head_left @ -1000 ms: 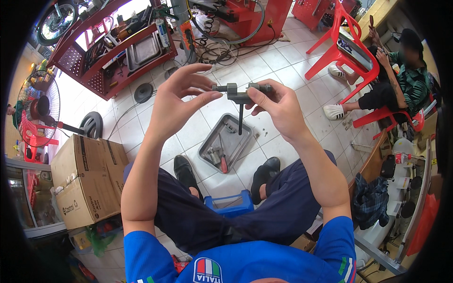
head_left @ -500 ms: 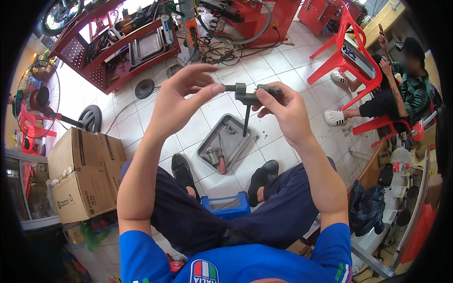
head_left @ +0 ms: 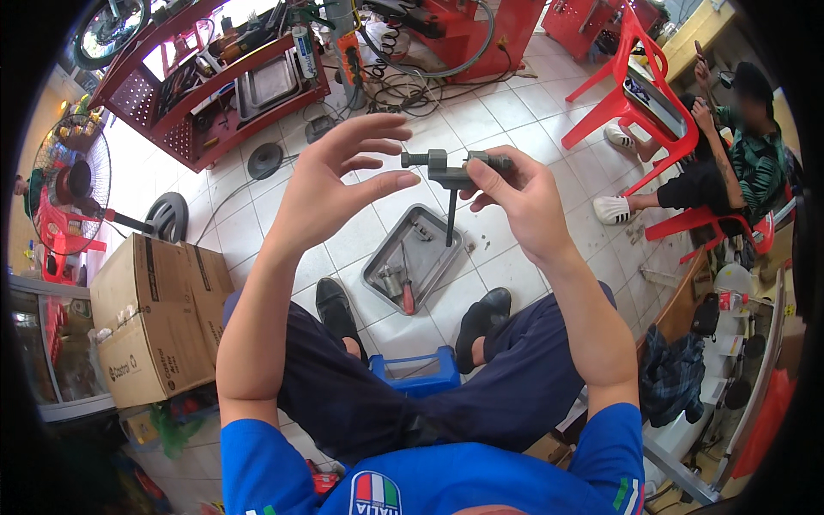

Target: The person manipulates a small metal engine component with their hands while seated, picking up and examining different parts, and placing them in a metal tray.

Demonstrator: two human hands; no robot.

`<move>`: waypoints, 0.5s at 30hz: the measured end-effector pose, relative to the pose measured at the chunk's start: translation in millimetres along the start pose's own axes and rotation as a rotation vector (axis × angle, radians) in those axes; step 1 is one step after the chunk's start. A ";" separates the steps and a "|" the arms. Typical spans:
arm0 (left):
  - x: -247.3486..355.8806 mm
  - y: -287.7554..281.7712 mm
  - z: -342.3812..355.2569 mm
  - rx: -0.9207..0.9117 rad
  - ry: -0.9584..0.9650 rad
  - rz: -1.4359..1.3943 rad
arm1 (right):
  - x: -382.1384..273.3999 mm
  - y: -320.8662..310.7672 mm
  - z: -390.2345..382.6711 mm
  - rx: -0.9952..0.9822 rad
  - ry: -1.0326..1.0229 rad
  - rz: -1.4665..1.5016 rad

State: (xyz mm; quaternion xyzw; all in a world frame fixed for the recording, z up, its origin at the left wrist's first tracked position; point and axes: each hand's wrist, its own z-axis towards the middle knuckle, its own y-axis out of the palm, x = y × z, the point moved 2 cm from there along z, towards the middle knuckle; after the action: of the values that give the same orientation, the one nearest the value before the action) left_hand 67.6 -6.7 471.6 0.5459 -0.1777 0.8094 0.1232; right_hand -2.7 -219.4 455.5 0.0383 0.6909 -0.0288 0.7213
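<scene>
Held out before me is a dark metal chain breaker point(head_left: 448, 175), its threaded bolt end pointing left and a thin black rod hanging down. My right hand point(head_left: 525, 202) grips its right end between thumb and fingers. My left hand point(head_left: 324, 184) is spread open at the bolt's head, thumb just below it and fingers above, holding nothing. Beneath, on the floor, lies a grey metal tray point(head_left: 433, 256). In it are a red-handled screwdriver point(head_left: 408, 298), a cylindrical metal part point(head_left: 390, 281) and a small metal piece point(head_left: 421, 230).
Between my feet is a blue plastic stool point(head_left: 416, 378). Cardboard boxes point(head_left: 154, 318) stand at left, below a fan point(head_left: 77, 180). A red tool cart point(head_left: 184, 129) is at far left. At right, a person point(head_left: 747, 163) sits near a red chair point(head_left: 635, 112).
My left thumb and fingers have come off the bolt's end and spread apart, leaving its head in plain view. My right hand still holds the chain breaker in nearly the same place.
</scene>
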 end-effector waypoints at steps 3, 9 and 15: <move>-11.0 -10.3 1.9 -0.139 -0.226 0.054 | -0.8 0.7 -1.1 -0.001 0.000 0.018; -17.9 -13.5 2.3 -0.190 -0.176 0.035 | -1.4 0.7 -1.5 0.006 -0.005 0.009; -8.3 -7.2 0.3 -0.198 -0.193 -0.054 | -0.8 0.3 -1.6 0.008 -0.005 0.009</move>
State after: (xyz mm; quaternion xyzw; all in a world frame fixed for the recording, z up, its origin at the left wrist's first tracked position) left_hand 73.8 -0.4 465.1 0.6112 -0.2530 0.7279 0.1807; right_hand -4.3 -219.0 456.2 0.0442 0.6888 -0.0287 0.7231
